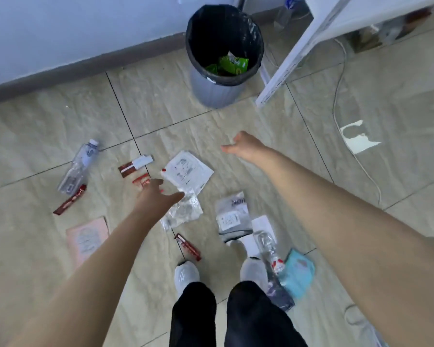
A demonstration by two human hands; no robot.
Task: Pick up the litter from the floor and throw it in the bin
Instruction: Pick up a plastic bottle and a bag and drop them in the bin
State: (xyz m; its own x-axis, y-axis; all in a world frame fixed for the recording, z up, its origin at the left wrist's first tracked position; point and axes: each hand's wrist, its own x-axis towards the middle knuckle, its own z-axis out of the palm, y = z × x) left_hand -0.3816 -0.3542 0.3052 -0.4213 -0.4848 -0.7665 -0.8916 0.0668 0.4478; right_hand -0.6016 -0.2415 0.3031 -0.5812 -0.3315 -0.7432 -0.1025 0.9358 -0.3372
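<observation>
One bin (217, 91) holding green wrappers (232, 65), left hand (156, 196) grip wide, right hand (246, 146) grip wide, both empty.

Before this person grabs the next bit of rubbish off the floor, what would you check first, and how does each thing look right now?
1. Left hand free to grasp: ok, open and empty.
2. Right hand free: ok, open, holding nothing.
3. Nearest litter within reach: ok, clear plastic bag beside the left fingertips.
4. Bin upright, with room: ok, only green wrappers inside.
5. Footing: not ok, bottle lies by the shoes.
</observation>
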